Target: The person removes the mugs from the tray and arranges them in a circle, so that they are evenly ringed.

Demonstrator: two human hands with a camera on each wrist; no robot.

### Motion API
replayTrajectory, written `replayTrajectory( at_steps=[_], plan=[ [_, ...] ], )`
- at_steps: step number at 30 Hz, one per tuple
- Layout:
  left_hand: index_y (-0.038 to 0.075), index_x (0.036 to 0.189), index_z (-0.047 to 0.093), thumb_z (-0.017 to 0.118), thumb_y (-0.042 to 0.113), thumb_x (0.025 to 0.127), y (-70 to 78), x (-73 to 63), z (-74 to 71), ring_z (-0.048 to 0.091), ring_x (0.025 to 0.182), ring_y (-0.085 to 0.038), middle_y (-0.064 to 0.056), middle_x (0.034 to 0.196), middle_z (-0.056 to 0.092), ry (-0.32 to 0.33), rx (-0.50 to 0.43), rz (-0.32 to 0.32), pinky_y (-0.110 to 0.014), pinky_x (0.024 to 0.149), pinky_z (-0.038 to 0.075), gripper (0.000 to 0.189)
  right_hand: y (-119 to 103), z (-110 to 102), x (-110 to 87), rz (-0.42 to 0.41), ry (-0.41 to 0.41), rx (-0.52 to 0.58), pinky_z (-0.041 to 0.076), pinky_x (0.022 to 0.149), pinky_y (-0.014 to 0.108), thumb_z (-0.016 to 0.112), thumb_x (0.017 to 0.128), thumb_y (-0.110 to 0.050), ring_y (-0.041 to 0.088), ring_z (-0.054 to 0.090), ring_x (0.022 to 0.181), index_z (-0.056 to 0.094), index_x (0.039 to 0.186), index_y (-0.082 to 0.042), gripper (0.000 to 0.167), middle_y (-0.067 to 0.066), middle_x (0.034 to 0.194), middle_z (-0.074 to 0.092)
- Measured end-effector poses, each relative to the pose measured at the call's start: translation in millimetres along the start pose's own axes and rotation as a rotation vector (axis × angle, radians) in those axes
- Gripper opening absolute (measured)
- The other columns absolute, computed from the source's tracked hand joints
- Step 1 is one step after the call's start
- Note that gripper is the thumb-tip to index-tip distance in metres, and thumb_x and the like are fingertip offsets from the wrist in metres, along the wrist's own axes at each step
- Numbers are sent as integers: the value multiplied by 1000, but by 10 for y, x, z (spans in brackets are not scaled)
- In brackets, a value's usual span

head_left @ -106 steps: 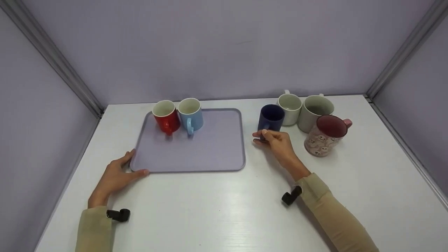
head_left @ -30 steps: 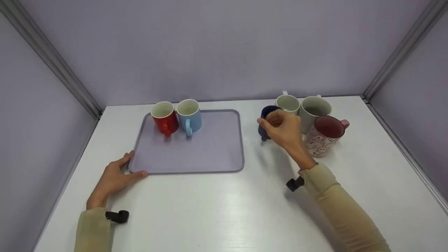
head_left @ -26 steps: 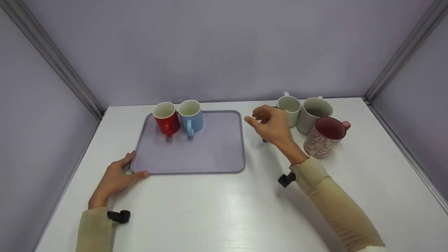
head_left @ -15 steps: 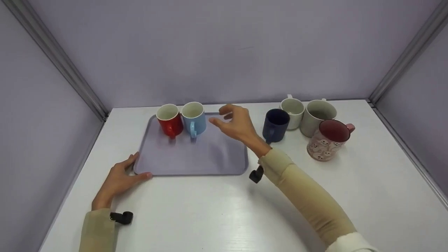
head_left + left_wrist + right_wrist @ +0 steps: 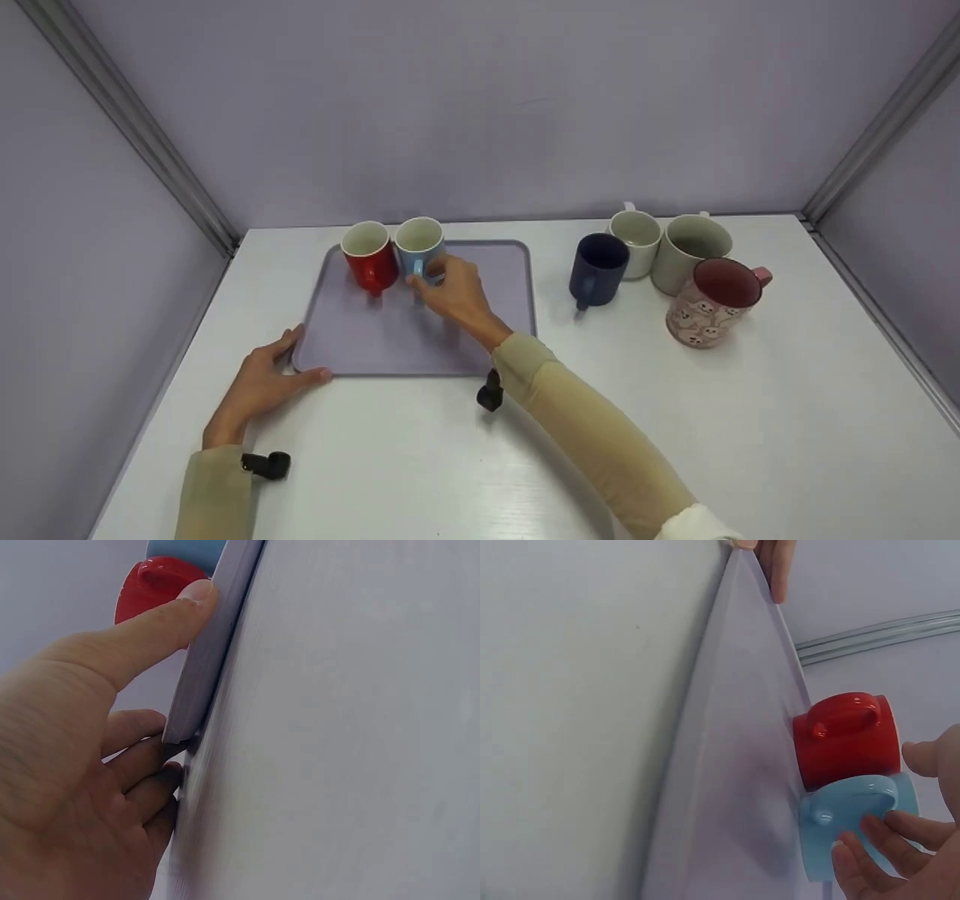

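Observation:
My left hand holds the near-left corner of the lavender tray, its thumb at the front rim and fingers along the left edge. On the tray a red mug and a light blue mug stand upright, side by side. My right hand is at the light blue mug's handle. In the right wrist view, its fingers overlap the mug's side below the handle, and its thumb stays apart from the handle. Right of the tray stands a dark blue mug, untouched.
A white mug, a larger off-white mug and a pink patterned mug cluster at the right of the white table. Pale panels wall the table at the back and sides.
My right hand has left the dark blue mug and moved left across the tray to the light blue mug's handle. The left hand stays at the tray's corner.

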State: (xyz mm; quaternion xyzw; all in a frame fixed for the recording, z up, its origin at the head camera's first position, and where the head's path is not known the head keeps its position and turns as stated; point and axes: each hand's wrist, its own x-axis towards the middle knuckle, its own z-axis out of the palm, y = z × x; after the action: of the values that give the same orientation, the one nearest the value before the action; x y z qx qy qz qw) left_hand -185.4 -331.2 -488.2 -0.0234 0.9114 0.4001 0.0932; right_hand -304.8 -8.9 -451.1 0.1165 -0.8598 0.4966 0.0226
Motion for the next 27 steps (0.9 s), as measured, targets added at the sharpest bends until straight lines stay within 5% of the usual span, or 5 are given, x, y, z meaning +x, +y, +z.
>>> replayTrajectory(
  at_steps=[10,27],
  plan=[
    [9,169,26,86,59,85,2,3,21,8,164,-48,-25,176,15,-1,16,-4,-66,132,15,115,176,199,-36,-12,35,-8,63,86,32,73,102,-19,19,74,98,80,111,-3,19,10,107,80],
    [12,170,27,87,58,85,16,-25,-3,8,164,-47,-24,176,15,8,-7,1,-66,132,14,113,216,122,-33,-42,-5,123,59,75,22,62,105,-3,11,69,86,82,105,2,20,13,99,82]
  ],
)
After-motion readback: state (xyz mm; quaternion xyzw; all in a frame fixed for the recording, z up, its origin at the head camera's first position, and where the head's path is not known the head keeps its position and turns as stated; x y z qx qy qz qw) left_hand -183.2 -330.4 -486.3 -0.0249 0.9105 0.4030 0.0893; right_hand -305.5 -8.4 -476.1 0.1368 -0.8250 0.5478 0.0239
